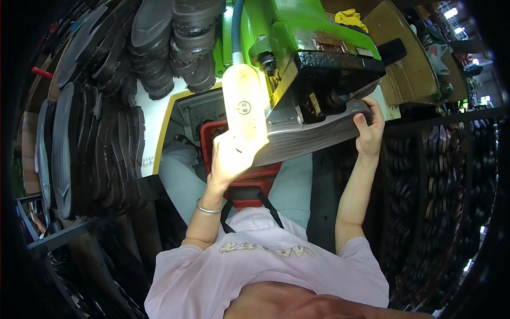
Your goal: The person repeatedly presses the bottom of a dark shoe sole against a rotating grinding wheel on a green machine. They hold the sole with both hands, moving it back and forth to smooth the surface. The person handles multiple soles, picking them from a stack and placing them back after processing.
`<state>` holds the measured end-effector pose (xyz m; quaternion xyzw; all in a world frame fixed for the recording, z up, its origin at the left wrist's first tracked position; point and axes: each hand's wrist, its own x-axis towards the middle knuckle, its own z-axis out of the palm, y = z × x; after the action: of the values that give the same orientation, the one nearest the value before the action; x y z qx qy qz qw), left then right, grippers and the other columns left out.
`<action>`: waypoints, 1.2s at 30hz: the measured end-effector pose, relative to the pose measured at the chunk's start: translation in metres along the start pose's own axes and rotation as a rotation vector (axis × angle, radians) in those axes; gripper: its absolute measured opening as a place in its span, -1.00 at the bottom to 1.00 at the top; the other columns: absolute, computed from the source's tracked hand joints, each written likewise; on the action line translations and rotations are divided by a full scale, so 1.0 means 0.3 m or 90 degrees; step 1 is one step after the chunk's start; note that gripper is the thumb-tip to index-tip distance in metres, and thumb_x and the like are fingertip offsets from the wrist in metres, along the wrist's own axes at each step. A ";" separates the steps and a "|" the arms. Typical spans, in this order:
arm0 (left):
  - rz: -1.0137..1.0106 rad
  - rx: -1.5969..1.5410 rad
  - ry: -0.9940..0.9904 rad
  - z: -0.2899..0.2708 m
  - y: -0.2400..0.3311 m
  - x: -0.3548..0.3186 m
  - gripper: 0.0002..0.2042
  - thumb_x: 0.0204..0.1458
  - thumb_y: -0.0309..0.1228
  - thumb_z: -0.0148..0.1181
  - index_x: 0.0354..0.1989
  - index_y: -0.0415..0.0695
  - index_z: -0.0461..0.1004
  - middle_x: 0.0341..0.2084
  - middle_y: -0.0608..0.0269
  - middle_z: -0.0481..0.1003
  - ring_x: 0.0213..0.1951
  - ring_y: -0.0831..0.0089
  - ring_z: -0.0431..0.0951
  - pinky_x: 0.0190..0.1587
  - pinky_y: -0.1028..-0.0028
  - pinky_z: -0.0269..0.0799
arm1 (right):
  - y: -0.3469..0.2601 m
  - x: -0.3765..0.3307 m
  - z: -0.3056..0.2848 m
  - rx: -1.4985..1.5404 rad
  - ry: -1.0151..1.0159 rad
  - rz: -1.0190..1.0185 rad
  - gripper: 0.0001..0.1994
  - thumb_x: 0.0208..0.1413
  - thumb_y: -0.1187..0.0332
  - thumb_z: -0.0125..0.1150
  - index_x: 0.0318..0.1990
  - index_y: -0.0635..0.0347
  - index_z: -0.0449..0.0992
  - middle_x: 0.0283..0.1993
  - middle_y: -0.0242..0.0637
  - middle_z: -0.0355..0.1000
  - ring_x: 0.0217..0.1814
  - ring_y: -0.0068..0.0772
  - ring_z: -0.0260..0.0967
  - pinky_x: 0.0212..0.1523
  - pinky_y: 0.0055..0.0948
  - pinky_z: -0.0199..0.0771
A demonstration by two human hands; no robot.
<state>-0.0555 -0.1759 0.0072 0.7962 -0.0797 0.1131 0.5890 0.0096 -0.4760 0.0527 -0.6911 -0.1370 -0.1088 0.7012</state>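
Note:
A dark grey shoe sole (311,142) with a ribbed side is held on edge between my two hands, up against the black working head (340,72) of a green machine (303,26). My right hand (371,130) is closed round its right end, thumb on the near side and fingers over the top. My left hand (231,157) is closed at its left end, bleached by glare and partly hidden behind a bright lamp (244,101). The spot where the sole meets the machine is mostly hidden under the head.
Stacks of dark soles with ragged edges (98,154) crowd the left of the white table (151,127), with more piles (194,40) behind. A red crate (255,186) stands between my knees. A cardboard box (404,58) is at the far right, beside racks of soles (425,181).

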 end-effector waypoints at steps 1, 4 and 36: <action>-0.001 -0.002 0.005 -0.007 -0.005 -0.002 -0.73 -0.14 -0.51 0.39 -0.23 -0.24 0.53 -0.34 0.19 0.56 -0.26 0.39 0.56 -0.14 0.46 0.46 | 0.001 0.004 0.012 0.004 -0.002 0.006 -0.58 0.00 0.25 0.39 -0.06 0.30 0.41 -0.21 -0.38 0.43 -0.16 -0.60 0.33 -0.05 -0.61 0.28; -0.010 -0.021 0.018 -0.048 -0.027 -0.012 -0.73 -0.14 -0.53 0.36 -0.22 -0.29 0.53 -0.34 0.13 0.58 -0.28 0.42 0.58 -0.15 0.48 0.46 | 0.007 0.010 0.068 0.012 -0.005 0.014 -0.61 0.01 0.29 0.38 -0.08 0.30 0.42 -0.23 -0.39 0.44 -0.18 -0.62 0.34 -0.09 -0.63 0.31; 0.278 0.215 -0.140 -0.063 0.040 0.012 -0.90 -0.07 -0.61 0.17 -0.35 -0.23 0.49 -0.52 0.11 0.47 -0.50 0.22 0.50 -0.44 0.38 0.41 | 0.062 -0.176 0.007 -0.062 0.100 -0.112 -0.36 -0.16 -0.05 0.45 -0.13 0.35 0.42 -0.24 -0.28 0.39 -0.22 -0.47 0.37 -0.15 -0.53 0.34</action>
<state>-0.0569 -0.1613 0.0245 0.8544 -0.2923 0.1618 0.3979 -0.0337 -0.4755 0.0172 -0.6991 -0.1366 -0.2302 0.6631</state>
